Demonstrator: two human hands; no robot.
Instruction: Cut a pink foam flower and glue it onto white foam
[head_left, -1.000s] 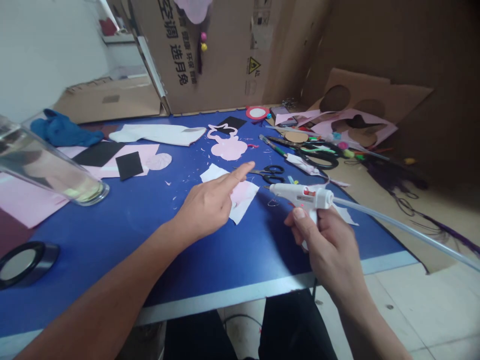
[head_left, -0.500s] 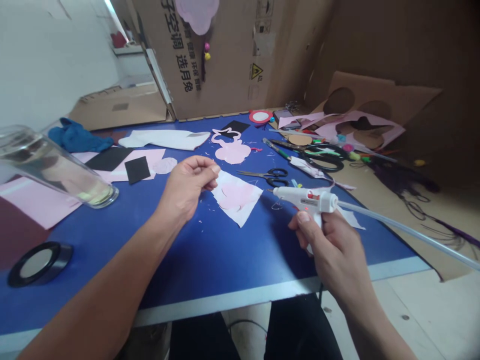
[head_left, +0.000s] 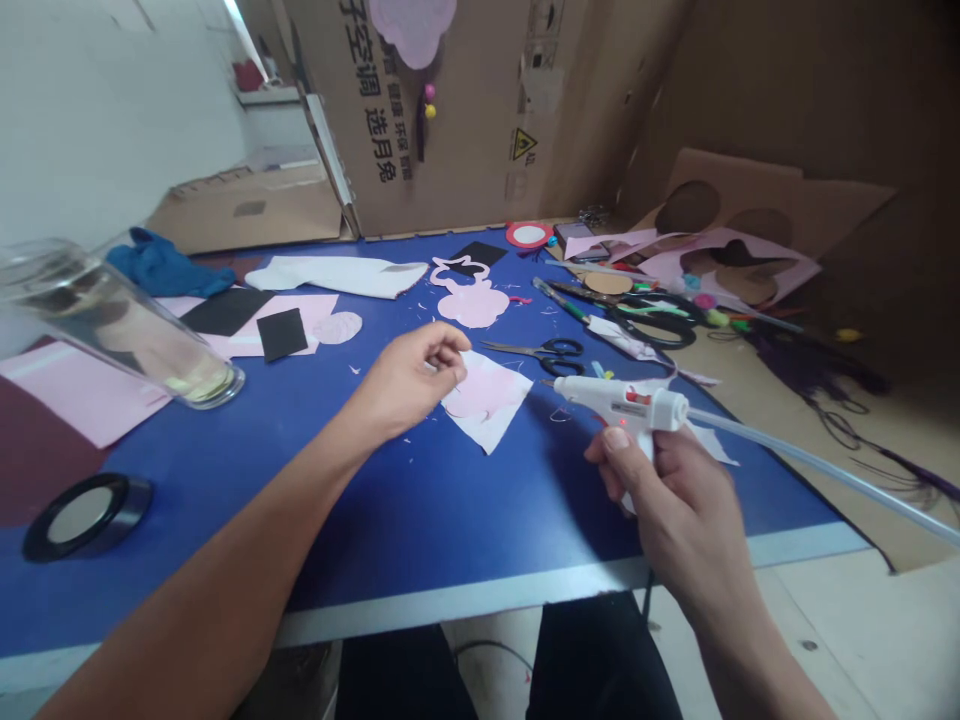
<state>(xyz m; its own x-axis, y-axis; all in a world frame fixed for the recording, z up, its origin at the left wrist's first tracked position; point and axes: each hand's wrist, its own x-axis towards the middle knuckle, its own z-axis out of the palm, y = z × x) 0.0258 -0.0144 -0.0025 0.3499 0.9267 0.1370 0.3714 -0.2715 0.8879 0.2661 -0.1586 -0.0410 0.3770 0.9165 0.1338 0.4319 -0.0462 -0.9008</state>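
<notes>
My right hand [head_left: 671,495] grips a white hot glue gun [head_left: 619,403] above the blue table [head_left: 420,500]. A long clear glue stick [head_left: 825,468] juts out of its back to the right, and its nozzle points left toward a white paper with a pink cut-out [head_left: 487,395] lying flat. My left hand [head_left: 412,375] rests at that paper's left edge with its fingers curled and pinched together. What they pinch, if anything, is too small to make out.
Small black-handled scissors [head_left: 544,350] lie just behind the paper, larger scissors [head_left: 649,322] farther right. A clear glass jar [head_left: 112,325] lies tilted at left, a tape roll [head_left: 82,515] near the front left. Pink and black paper scraps, a blue cloth [head_left: 161,265] and cardboard boxes [head_left: 450,110] fill the back.
My left hand went from pointing with a stretched finger over the paper to a curled pinch at the paper's left edge. The glue gun hand has barely moved.
</notes>
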